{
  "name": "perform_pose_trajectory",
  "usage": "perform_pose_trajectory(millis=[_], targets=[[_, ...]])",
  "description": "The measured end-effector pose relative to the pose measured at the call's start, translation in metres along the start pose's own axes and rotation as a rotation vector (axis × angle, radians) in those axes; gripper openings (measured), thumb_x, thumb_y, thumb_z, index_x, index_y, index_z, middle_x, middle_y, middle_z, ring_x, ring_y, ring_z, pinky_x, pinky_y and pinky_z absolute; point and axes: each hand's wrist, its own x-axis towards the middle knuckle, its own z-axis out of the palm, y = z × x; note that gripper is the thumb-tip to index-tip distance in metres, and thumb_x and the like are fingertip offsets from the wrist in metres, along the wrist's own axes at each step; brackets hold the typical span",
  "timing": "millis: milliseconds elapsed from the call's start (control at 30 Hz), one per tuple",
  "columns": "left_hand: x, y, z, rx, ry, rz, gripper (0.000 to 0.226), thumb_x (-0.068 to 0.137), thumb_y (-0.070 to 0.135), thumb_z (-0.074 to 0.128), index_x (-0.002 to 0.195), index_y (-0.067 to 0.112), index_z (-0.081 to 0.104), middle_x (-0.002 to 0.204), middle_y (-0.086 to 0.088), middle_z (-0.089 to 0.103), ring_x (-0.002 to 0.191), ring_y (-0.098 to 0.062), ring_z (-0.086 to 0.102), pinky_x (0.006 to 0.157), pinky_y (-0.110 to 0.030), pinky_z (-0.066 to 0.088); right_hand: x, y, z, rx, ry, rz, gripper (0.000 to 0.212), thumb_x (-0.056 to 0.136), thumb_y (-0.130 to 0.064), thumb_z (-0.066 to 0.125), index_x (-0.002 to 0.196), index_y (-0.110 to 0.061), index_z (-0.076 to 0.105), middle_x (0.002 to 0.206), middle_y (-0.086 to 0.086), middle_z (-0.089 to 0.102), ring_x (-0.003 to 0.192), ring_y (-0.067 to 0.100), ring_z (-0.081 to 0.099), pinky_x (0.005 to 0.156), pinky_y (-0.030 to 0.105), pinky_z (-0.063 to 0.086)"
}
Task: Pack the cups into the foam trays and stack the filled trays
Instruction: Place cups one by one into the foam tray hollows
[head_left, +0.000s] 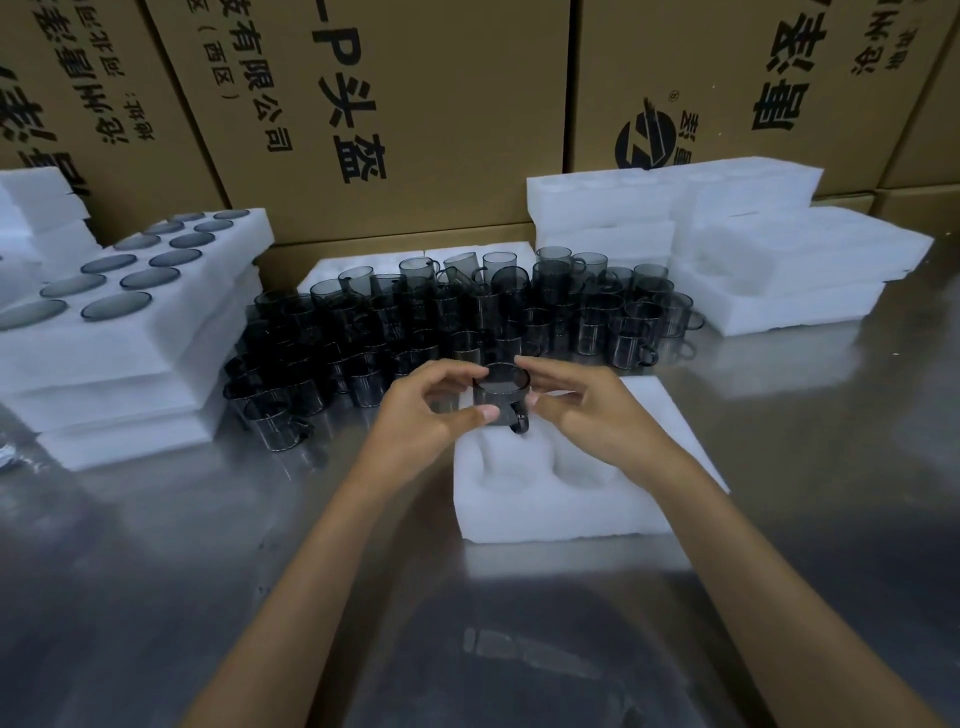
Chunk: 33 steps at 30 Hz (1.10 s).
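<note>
Cups fill the round pockets of the top tray in the filled stack (130, 291), far left of the hands, their grey bases showing. Loose dark cups (441, 322) crowd the desk (156, 545) just beyond the hands. The left hand (426, 410) and right hand (582, 405) are close together, both clamped on one dark cup (501, 397), its handle toward the person, above the back of a white foam tray (561, 493) with empty pockets. Empty trays (753, 249) are stacked far right.
</note>
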Motion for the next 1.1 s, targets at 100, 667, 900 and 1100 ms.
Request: perform_pose_trajectory(millis=[100, 667, 900, 1100], targets=[[-0.002, -0.004, -0.002, -0.053, 0.009, -0.058, 0.023, 0.079, 0.031, 0.081, 0.101, 0.03, 0.076, 0.102, 0.015, 0.072, 0.1, -0.001, 0.064, 0.092, -0.017, 0.048, 0.0, 0.0, 0.001, -0.025, -0.018, 0.024, 0.036, 0.095, -0.03, 0.064, 0.131, -0.03, 0.063, 0.121, -0.017, 0.065, 0.114, -0.003, 0.058, 0.098, 0.017, 0.043], [0.006, -0.019, 0.005, 0.022, 0.078, -0.091, 0.032, 0.087, 0.018, 0.073, 0.114, 0.035, 0.068, 0.122, 0.008, 0.056, 0.114, -0.011, 0.052, 0.101, -0.035, 0.047, 0.0, 0.012, 0.006, -0.659, 0.034, 0.044, 0.037, 0.092, -0.059, 0.05, 0.128, -0.053, 0.056, 0.151, -0.013, 0.043, 0.145, 0.011, 0.022, 0.116, 0.042, 0.007], [0.019, -0.053, -0.017, 0.714, 0.29, -0.073, 0.041, 0.093, 0.013, 0.06, 0.134, 0.014, 0.059, 0.15, -0.014, 0.037, 0.144, -0.031, 0.021, 0.12, -0.045, 0.021, -0.004, 0.013, 0.006, -0.657, 0.04, -0.004, 0.038, 0.096, -0.056, 0.046, 0.132, -0.05, 0.054, 0.148, -0.008, 0.046, 0.143, 0.015, 0.027, 0.114, 0.04, 0.013], [0.021, -0.057, -0.015, 0.686, 0.266, 0.028, 0.018, 0.09, 0.009, 0.066, 0.108, 0.011, 0.066, 0.141, -0.012, 0.048, 0.14, -0.03, 0.031, 0.116, -0.044, 0.03, -0.002, 0.015, 0.004, -0.591, 0.033, 0.003, 0.034, 0.097, -0.056, 0.044, 0.128, -0.052, 0.058, 0.15, -0.008, 0.045, 0.143, 0.012, 0.025, 0.113, 0.037, 0.01]])
